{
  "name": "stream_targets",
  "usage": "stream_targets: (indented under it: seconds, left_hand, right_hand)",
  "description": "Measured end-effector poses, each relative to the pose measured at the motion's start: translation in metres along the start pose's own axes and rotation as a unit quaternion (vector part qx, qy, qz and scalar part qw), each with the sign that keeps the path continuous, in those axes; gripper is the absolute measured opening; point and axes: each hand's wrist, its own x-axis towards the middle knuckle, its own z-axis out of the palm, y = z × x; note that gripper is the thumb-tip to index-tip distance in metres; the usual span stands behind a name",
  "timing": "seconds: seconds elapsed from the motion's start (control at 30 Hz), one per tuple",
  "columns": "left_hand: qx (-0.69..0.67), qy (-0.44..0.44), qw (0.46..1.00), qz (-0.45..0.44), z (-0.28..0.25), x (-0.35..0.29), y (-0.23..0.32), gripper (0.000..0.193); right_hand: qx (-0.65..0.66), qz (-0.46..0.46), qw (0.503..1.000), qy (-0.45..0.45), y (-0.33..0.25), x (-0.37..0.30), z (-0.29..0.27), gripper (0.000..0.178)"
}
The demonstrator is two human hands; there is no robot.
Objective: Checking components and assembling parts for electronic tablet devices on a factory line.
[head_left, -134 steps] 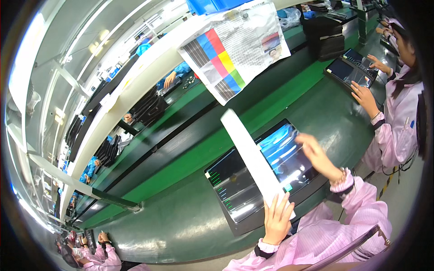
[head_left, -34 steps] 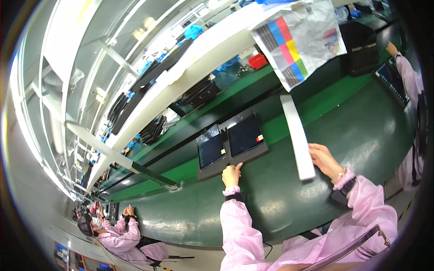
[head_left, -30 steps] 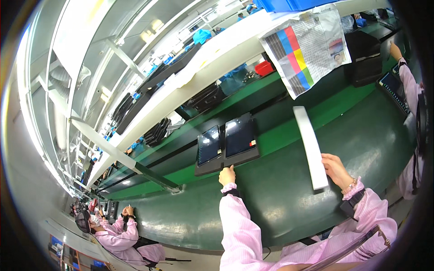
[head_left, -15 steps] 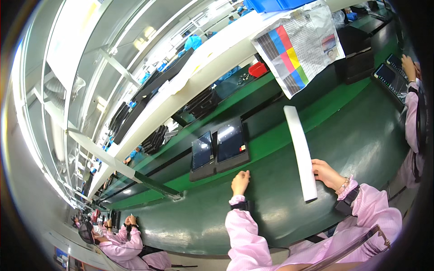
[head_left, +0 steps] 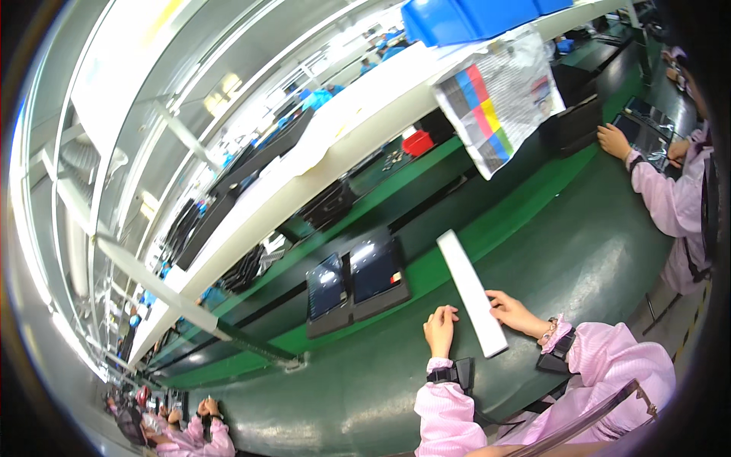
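Note:
A long white bar (head_left: 474,295), narrow and straight-sided, stands tilted over the dark green work surface (head_left: 358,373). Its top leans to the left. The fingers of my right hand (head_left: 518,313) are closed on its right edge, near the lower end. My left hand (head_left: 439,331) is just left of the bar, apart from it, with the fingers curled; whether they hold anything small is hidden. Farther off to the left, two dark-screened tablets (head_left: 326,285) lie side by side on dark trays (head_left: 381,303).
A printed plastic bag (head_left: 499,103) hangs from the white shelf (head_left: 259,213), below blue bins (head_left: 472,19). A red bin (head_left: 416,142) sits behind. Co-workers in pink sleeves work at right (head_left: 662,190) and far left (head_left: 198,438). A metal post (head_left: 259,346) stands on the surface.
My left hand has moved right, close to the bar. The bar, in my right hand, has shifted left and leans more. The co-worker at right has reached an arm toward the surface.

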Motion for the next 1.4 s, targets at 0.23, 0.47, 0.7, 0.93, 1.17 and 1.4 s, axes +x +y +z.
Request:
stream_targets:
  seconds: [0.23, 0.47, 0.7, 0.93, 1.17, 1.4]
  left_hand:
    - [-0.031, -0.029, 0.998, -0.049, 0.004, 0.003, 0.008, 0.033]
    - [-0.001, -0.012, 1.0, 0.028, 0.008, 0.003, -0.019, 0.035]
    - [-0.132, -0.077, 0.986, -0.067, 0.007, 0.0, -0.021, 0.024]
    - [-0.169, -0.061, 0.982, -0.05, 0.013, 0.002, -0.025, 0.028]
    - [-0.139, -0.047, 0.988, -0.049, 0.001, 0.002, -0.008, 0.035]
    - [-0.139, -0.034, 0.989, -0.027, 0.001, 0.0, 0.007, 0.035]
  right_hand:
    - [-0.042, 0.014, 0.997, -0.064, -0.021, -0.004, -0.007, 0.045]
    - [-0.076, 0.015, 0.992, -0.095, -0.03, -0.006, -0.009, 0.048]
    - [-0.088, 0.019, 0.99, -0.107, -0.019, -0.003, -0.009, 0.05]
    - [-0.072, 0.023, 0.991, -0.11, -0.018, -0.005, -0.009, 0.047]
    - [-0.008, 0.052, 0.983, -0.174, -0.016, 0.0, -0.008, 0.041]
    - [-0.229, -0.175, 0.953, -0.089, -0.094, -0.014, -0.035, 0.028]
